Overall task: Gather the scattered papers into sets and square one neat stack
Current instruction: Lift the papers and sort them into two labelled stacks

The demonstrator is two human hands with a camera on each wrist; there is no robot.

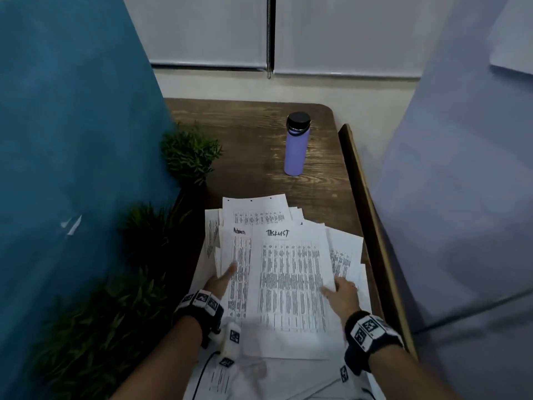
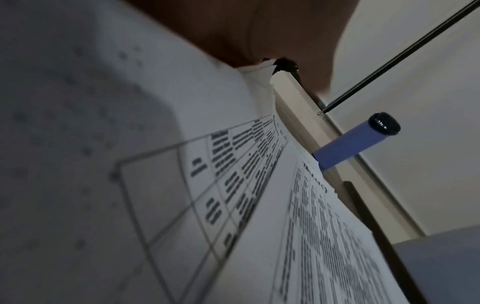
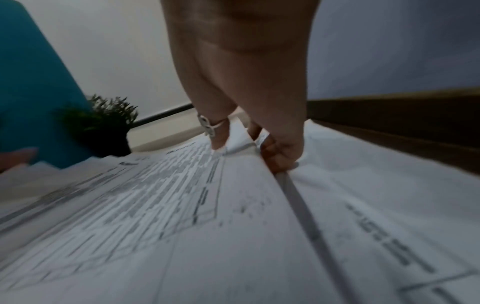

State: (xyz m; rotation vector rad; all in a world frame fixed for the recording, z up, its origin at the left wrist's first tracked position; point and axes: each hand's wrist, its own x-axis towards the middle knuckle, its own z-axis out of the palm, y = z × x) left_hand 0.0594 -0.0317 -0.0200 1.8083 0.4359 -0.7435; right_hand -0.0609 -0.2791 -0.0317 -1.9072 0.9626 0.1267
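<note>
Printed white sheets lie fanned in a loose heap (image 1: 259, 215) on the wooden table (image 1: 253, 134). On top is a sheet headed TASKLIST (image 1: 291, 284) (image 3: 130, 205); it overlaps one headed Admin (image 1: 239, 269) (image 2: 207, 185). My left hand (image 1: 223, 280) (image 2: 246, 30) rests on the Admin sheet with straight fingers. My right hand (image 1: 341, 293) (image 3: 278, 152) is at the TASKLIST sheet's right edge. A ringed finger lies on top of that edge and other fingers curl under it, lifting it slightly. More sheets lie beneath and toward me.
A lilac bottle (image 1: 297, 145) (image 2: 350, 144) with a black cap stands behind the papers. Green potted plants (image 1: 190, 154) (image 3: 109, 125) line the left side against a blue partition (image 1: 72, 140). A raised wooden rail (image 1: 372, 226) runs along the table's right edge.
</note>
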